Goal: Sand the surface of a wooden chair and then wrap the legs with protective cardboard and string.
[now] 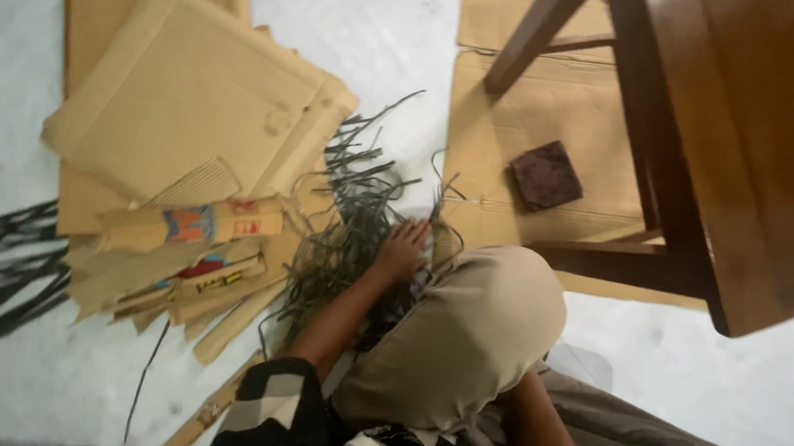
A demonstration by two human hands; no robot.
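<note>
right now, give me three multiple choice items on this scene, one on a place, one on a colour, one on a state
1. Where does the small dark square pad lie?
A. on the flat cardboard sheet under the wooden stool
B. on the cardboard stack
C. on the knee

2. What colour are the thin strips?
A. white
B. dark grey to black
C. red

3. What is the left hand doing?
A. lifting the stool
B. resting in the strips
C. holding the pad

Answers: 1 A, the pad sits on the sheet beside the stool leg; 2 B, the tangle is dark; 3 B, the fingers lie among the strips by the bent knee.
</note>
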